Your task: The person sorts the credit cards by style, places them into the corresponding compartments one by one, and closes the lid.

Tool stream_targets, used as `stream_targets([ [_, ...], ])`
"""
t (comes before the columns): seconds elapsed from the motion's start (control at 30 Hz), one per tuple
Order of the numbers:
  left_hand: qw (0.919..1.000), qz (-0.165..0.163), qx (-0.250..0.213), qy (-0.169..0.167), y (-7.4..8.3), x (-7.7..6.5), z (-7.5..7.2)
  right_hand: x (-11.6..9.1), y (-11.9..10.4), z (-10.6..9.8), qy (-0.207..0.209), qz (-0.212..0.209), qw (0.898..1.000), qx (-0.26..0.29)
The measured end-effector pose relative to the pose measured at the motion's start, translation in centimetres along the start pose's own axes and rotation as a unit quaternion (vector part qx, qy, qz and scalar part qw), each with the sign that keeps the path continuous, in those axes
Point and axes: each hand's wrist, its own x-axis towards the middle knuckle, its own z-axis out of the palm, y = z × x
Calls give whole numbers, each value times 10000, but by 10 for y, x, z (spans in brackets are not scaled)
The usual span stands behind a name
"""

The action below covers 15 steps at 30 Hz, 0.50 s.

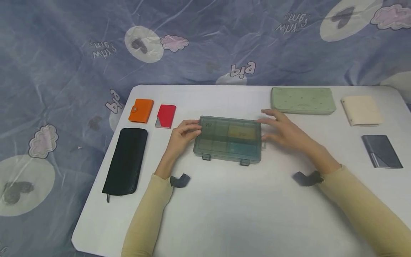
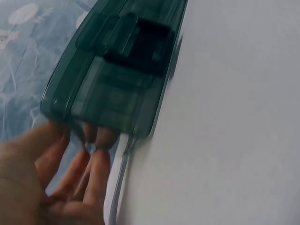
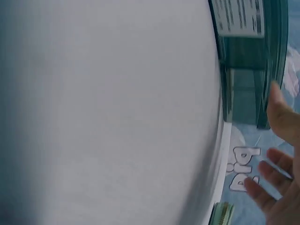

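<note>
A translucent dark green compartment box (image 1: 228,139) lies lid up near the middle of the table, its two latches (image 1: 244,162) facing me. At its left end my left hand (image 1: 183,135) pinches the edge between thumb and curled fingers; the left wrist view shows the thumb tip by the lid's corner (image 2: 56,110) and fingers around the end. My right hand (image 1: 285,132) is at the box's right end with fingers spread and fairly straight. In the right wrist view its thumb (image 3: 276,101) is right at the lid edge, while the other fingers (image 3: 274,178) stand apart from the box.
On the left of the white table (image 1: 224,214) lie an orange card holder (image 1: 141,110), a red card holder (image 1: 166,116) and a black zip wallet (image 1: 126,160). Rightward are a pale green case (image 1: 303,101), a cream notebook (image 1: 362,110) and a dark grey card holder (image 1: 382,150).
</note>
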Motion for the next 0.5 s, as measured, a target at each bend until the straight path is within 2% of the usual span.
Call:
stream_targets([
  [0.1, 9982, -54, -58, -591, 2, -4, -4, -7, -14, 3, 77, -573, 9983, 40],
  [0.17, 9948, -104, -222, -990, 3, -7, -6, -12, -25, 4, -133, -776, 9968, 156],
  [0.23, 9919, -129, -225, -1243, 4, -9, -7, -17, -34, 6, -465, -735, 9958, 291],
  [0.33, 9911, -118, -220, -1305, 5, -10, -7, -20, -39, 9, -820, -477, 9952, 252],
  [0.43, 9914, -99, -41, -1302, 7, -12, -5, -20, -36, 11, -896, -376, 9952, 87],
  [0.5, 9890, -80, 56, -1476, 9, -13, -3, -19, -33, 12, -898, -365, 9953, -6],
])
